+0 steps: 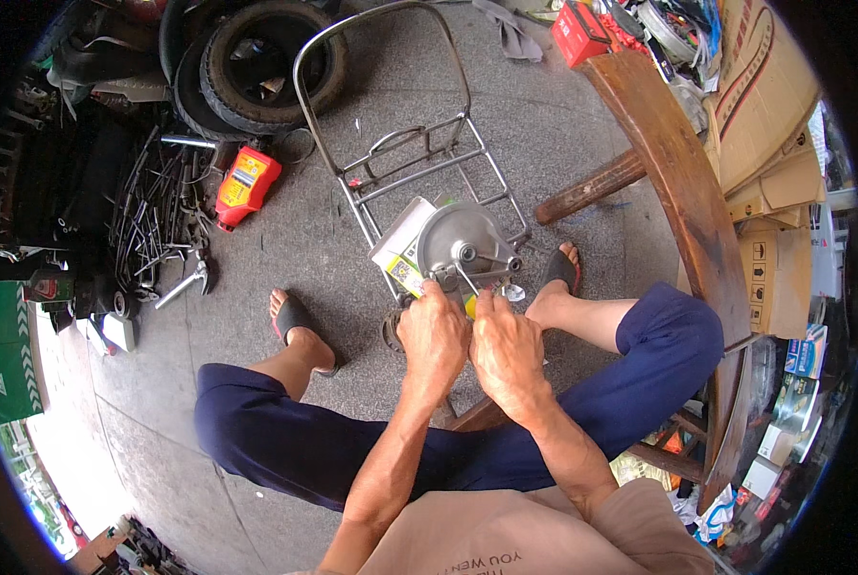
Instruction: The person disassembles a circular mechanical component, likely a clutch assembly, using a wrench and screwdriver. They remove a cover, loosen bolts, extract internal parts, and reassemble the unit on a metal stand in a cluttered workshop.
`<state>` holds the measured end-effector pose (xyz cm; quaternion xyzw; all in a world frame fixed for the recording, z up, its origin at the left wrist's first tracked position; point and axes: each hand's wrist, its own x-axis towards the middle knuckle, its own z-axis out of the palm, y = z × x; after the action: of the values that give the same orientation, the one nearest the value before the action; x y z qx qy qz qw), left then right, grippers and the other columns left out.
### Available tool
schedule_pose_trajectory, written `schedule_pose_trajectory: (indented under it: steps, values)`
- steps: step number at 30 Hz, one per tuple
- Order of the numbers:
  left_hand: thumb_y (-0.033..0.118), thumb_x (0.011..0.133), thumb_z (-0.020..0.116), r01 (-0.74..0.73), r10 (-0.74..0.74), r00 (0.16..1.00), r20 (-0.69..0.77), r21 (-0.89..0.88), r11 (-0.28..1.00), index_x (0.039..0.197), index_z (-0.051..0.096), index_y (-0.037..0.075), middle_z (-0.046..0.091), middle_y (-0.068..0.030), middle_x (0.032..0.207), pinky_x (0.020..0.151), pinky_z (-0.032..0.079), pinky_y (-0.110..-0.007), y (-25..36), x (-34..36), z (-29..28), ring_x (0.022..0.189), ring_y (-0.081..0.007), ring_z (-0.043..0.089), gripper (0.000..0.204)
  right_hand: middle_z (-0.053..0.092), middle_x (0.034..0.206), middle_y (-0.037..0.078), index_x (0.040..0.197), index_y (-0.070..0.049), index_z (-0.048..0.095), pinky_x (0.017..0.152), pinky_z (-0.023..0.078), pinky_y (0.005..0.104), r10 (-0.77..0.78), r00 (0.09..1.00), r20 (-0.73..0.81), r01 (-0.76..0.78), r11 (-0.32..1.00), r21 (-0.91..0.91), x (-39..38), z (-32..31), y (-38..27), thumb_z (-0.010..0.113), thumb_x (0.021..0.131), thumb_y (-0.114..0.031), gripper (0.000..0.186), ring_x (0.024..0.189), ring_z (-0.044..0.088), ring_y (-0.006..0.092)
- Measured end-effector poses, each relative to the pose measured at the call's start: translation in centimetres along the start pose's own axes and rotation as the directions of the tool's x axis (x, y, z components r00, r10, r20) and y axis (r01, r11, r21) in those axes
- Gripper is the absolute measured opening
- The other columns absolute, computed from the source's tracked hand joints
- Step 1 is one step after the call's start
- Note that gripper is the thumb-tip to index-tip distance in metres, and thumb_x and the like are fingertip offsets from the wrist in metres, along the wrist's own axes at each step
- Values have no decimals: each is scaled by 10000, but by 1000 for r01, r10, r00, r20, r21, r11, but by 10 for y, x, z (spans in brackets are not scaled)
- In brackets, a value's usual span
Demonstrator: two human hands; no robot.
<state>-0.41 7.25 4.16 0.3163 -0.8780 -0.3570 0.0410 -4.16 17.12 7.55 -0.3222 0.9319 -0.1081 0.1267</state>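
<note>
A round silver brake plate (pixel 453 227) with a central hub and a side lever rests on a tubular metal frame (pixel 419 171) in front of me. Beside the plate's left edge is a white and green box (pixel 403 233) with a yellow label. My left hand (pixel 433 331) is closed at the near edge of the plate, by the label; its fingertips hide whatever is in them. Close against it, my right hand (pixel 508 347) is closed around the near end of a thin metal rod (pixel 469 282) that slants up toward the hub. Something yellow shows between the hands.
A red and yellow bottle (pixel 247 189), a hammer (pixel 187 280) and a heap of metal tools (pixel 151 206) lie on the left. Tires (pixel 220 72) stand beyond them. A curved wooden chair (pixel 673 158) and cardboard boxes (pixel 769 105) are on the right.
</note>
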Motion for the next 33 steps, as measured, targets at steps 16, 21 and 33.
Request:
schedule_pose_trajectory:
  steps: [16, 21, 33]
  values:
    - [392, 935, 521, 310, -285, 947, 148, -186, 932, 1147, 520, -78, 655, -258, 761, 688, 488, -525, -6, -6, 22, 747, -455, 646, 516, 650, 838, 217, 1049, 71, 571, 617, 547, 413, 94, 995, 36, -96, 994, 49, 2, -5, -2, 574, 829, -70, 261, 706, 674, 354]
    - [414, 939, 543, 299, -263, 953, 151, -311, 902, 1021, 528, -61, 618, -323, 978, 757, 471, -498, -25, -8, 41, 919, -444, 621, 483, 654, 826, 204, 1101, 72, 572, 603, 558, 390, 70, 996, 48, -71, 998, 1, 2, -11, -10, 553, 849, -104, 308, 676, 682, 328]
    - [126, 783, 773, 441, -227, 894, 385, -677, 589, 1010, 652, -22, 698, -90, 876, 645, 520, -316, -33, -1, 51, 741, -124, 628, 297, 656, 819, 215, 1113, 110, 577, 584, 550, 382, 94, 994, 63, -96, 995, 25, 4, -6, -11, 559, 854, -88, 327, 666, 680, 326]
